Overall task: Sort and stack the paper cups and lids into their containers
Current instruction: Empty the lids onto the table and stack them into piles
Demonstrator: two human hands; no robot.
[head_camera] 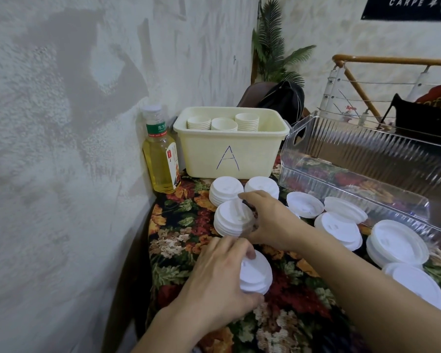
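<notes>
White plastic lids lie in small stacks on the flowered tablecloth (178, 233). My left hand (219, 278) grips a short stack of lids (256, 273) near the table's front. My right hand (267, 220) holds the side of another lid stack (231, 220) just behind it. Two more lid stacks (225, 189) stand in front of the cream bin marked "A" (229, 159), which holds three stacks of paper cups (223, 122). More lids (397, 243) are spread along the right. A clear ribbed container (362, 159) stands at the right, with no lids visible inside.
A bottle of yellow drink (161, 154) stands against the rough wall at the left of the bin. Behind the table are a dark bag (283, 98), a plant and a stair railing (392, 61). The table's left edge runs close to the wall.
</notes>
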